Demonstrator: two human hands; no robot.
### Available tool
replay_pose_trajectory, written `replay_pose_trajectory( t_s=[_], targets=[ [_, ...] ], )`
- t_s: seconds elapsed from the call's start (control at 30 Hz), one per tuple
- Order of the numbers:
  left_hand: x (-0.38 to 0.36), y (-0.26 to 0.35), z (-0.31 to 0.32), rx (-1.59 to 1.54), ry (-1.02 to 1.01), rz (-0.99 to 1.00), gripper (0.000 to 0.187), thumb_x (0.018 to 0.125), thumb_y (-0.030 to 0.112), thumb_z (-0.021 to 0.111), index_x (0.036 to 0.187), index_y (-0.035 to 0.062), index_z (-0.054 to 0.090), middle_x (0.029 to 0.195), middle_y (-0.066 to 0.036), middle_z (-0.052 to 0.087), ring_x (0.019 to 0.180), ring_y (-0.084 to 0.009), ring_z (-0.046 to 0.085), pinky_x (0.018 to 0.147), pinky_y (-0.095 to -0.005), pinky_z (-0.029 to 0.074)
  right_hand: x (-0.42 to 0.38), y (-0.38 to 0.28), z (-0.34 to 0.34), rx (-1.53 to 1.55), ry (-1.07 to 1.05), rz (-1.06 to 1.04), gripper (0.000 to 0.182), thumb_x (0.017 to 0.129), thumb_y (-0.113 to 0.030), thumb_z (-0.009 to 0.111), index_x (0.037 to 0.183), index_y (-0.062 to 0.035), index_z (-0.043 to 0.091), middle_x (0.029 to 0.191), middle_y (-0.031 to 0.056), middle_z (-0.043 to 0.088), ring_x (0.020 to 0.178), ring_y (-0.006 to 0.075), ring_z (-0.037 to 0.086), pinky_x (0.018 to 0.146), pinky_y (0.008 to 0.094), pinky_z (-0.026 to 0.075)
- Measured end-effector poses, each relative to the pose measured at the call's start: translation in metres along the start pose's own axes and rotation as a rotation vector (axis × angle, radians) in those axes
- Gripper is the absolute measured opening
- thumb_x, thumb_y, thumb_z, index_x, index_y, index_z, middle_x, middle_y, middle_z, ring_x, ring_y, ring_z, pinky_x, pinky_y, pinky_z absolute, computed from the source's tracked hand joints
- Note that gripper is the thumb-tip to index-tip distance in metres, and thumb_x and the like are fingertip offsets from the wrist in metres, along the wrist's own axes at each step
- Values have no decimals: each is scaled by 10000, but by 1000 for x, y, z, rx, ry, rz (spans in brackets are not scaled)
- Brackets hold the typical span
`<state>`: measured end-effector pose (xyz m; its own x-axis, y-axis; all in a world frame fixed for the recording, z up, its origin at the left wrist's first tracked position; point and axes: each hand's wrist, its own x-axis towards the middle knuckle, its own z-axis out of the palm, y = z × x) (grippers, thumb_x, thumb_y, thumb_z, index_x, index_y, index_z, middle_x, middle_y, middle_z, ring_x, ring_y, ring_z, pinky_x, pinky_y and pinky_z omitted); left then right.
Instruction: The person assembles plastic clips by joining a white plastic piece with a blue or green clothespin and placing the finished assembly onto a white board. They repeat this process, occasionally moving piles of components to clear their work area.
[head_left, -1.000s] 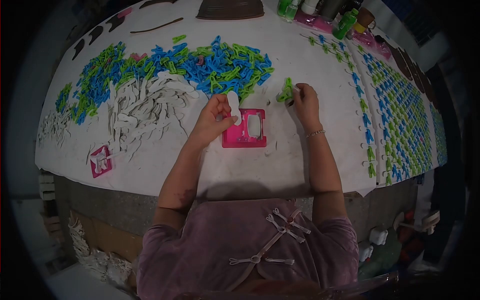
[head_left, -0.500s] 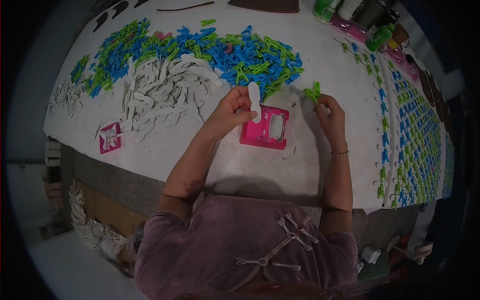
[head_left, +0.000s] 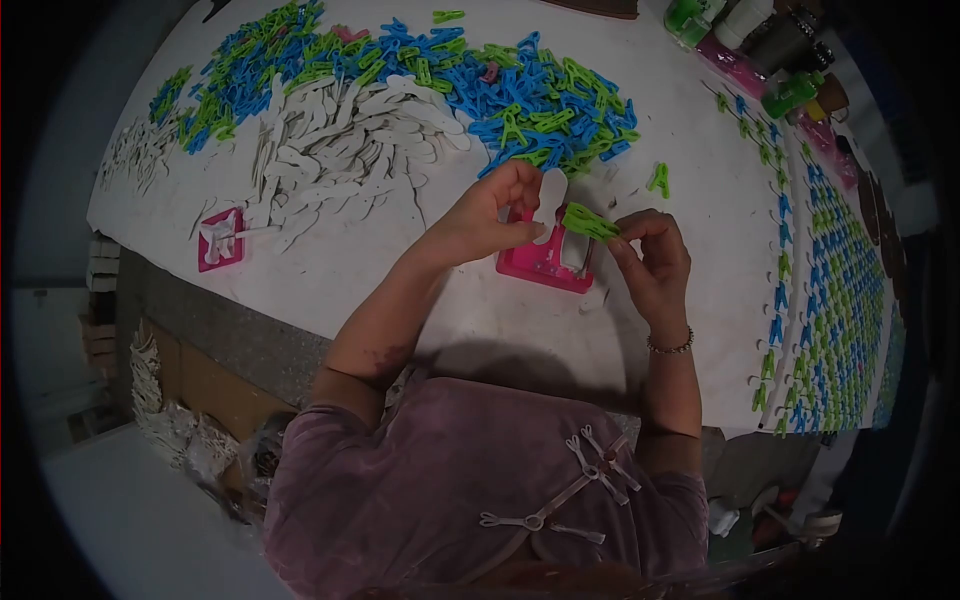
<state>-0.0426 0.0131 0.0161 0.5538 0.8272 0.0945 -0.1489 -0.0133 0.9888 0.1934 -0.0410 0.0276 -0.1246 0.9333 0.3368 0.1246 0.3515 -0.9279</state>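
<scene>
Between thumb and fingers, my left hand (head_left: 500, 215) grips a white oval strip (head_left: 551, 200), held upright over a pink tray (head_left: 545, 270). My right hand (head_left: 652, 260) pinches a green clothespin (head_left: 590, 222) at one end, just right of the strip, above the tray's white pad (head_left: 575, 250). Strip and clothespin are close together; whether they touch I cannot tell. Another green clothespin (head_left: 659, 180) lies on the table above my right hand.
Blue and green clothespins (head_left: 550, 100) are heaped along the back, beside a pile of white strips (head_left: 340, 150). A small pink dish (head_left: 221, 240) sits left. Rows of clothespins (head_left: 840, 300) cover the right side. Bottles (head_left: 790, 93) stand back right.
My right hand has brought a green clothespin leftward to the white strip. A single green clothespin now lies on the table near where that hand was. The view has shifted slightly.
</scene>
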Motion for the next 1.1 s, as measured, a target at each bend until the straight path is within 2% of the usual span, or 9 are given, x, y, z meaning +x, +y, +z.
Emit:
replay_pose_trajectory(
  t_s=[0.3,0.6,0.73,0.8,0.83,0.9,0.93,1.0,1.1],
  targets=[
    [0,-8,2,71,-61,40,404,786,22,663,1122,74,444,888,22,560,829,-48,514,741,-224,396,0,0,6,-86,-36,-21,214,774,-10,713,884,-35,532,900,39,577,837,131,551,790,259,451],
    [0,-10,-1,124,-54,14,412,786,21,670,1127,83,448,893,28,532,850,-61,494,753,-228,396,2,-2,9,-113,-34,-24,205,764,-21,719,880,-39,551,885,40,584,816,132,555,771,261,452],
    [9,-15,-7,173,32,175,423,790,33,676,1148,84,457,898,29,521,847,-65,479,766,-232,398,23,0,-8,-236,-14,-154,117,803,-42,694,854,-29,590,876,57,587,787,143,568,739,260,453],
    [17,-28,-21,168,350,165,347,808,77,695,1100,60,508,887,23,538,766,-53,467,681,-192,374,49,2,-29,-179,190,-74,95,857,-95,660,859,-14,610,817,36,590,745,124,556,722,245,454],
    [22,-41,-28,169,328,183,347,808,77,695,1100,60,508,887,23,538,766,-53,467,681,-192,374,64,10,-44,-191,210,-89,95,857,-95,660,859,-14,610,817,36,590,745,124,556,722,245,454],
    [32,-65,-38,102,561,157,199,854,90,657,1022,56,556,848,22,555,736,-39,464,657,-181,368,99,33,-82,-194,399,224,190,936,-215,574,893,-35,619,810,4,589,726,81,523,662,217,446],
    [34,-66,-38,103,549,168,199,854,90,657,1022,56,556,848,22,555,736,-39,464,657,-181,368,113,44,-95,-197,412,214,190,936,-215,574,893,-35,619,810,4,589,726,81,523,662,217,446],
    [37,-67,-35,193,559,107,112,877,101,639,953,44,579,790,28,550,698,-36,466,632,-182,374,135,70,-116,34,471,481,247,946,-267,547,862,-40,599,707,1,555,651,99,521,606,230,478],
    [38,-63,-29,225,627,102,100,871,110,648,904,36,589,748,33,543,670,-40,468,612,-190,380,163,121,-135,256,556,593,230,945,-236,532,838,-37,573,687,12,541,607,127,539,589,269,513]
  ],
)
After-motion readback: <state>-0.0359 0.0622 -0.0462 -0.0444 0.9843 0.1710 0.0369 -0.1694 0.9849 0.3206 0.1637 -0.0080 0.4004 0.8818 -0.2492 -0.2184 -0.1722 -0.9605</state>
